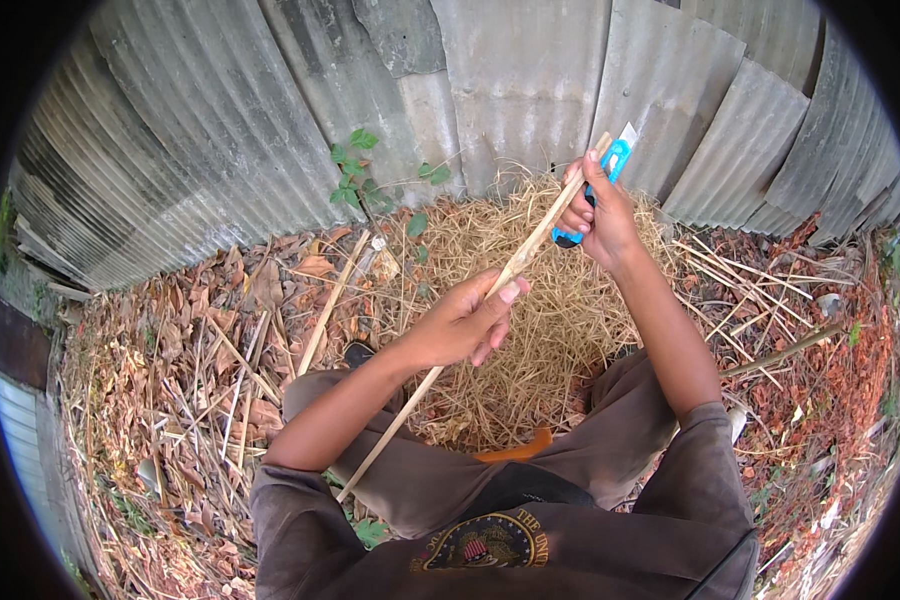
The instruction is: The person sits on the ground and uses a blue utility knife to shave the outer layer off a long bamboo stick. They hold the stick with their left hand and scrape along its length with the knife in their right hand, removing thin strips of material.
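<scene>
A long pale wooden stick (533, 243) runs slantwise across my lap, from low on the left to its top end at upper right. My left hand (467, 318) is closed around its middle, thumb lying along the wood. Higher up, my right hand (597, 212) grips a blue utility knife (616, 160) with its blade out and pointing up. The stick's upper end also passes against the fingers and thumb of that hand, beside the knife. Part of the knife handle is hidden behind the fingers.
Dry straw (530, 375) is heaped between my legs. Brown leaves (210, 310) and loose sticks (332, 305) lie to the left, thinner sticks (740, 280) to the right. A corrugated metal fence (530, 90) stands close ahead, with a green plant (350, 170) at its foot. An orange object (515, 448) lies near my lap.
</scene>
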Available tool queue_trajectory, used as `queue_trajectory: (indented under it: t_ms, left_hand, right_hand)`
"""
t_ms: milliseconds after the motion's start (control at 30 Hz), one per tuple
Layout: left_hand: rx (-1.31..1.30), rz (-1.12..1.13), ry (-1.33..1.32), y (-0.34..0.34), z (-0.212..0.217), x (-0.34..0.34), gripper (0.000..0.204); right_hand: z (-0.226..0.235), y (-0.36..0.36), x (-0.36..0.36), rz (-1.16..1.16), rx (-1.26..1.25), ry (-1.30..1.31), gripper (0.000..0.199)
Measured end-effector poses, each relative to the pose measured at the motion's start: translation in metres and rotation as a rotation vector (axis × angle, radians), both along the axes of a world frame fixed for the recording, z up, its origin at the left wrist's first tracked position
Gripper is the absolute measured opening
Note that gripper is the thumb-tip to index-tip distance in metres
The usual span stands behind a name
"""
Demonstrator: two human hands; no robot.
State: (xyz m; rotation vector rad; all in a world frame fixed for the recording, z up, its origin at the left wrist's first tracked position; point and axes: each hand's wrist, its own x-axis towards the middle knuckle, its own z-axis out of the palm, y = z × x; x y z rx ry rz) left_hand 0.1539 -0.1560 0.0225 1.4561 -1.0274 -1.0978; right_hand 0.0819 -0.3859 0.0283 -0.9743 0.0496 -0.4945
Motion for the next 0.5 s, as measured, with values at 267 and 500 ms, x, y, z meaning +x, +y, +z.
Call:
queue_trajectory:
  t_ms: [267,500]
  left_hand:
    - [0.002,0.351,0.488,-0.050,-0.018,0.002,0.033]
    - [-0.272,0.458,0.158,-0.057,0.057,0.113,0.037]
  right_hand:
    - [-0.066,-0.034,0.015,-0.017,0.010,0.412,0.050]
    - [-0.079,0.051,0.004,0.376,-0.384,0.606,0.056]
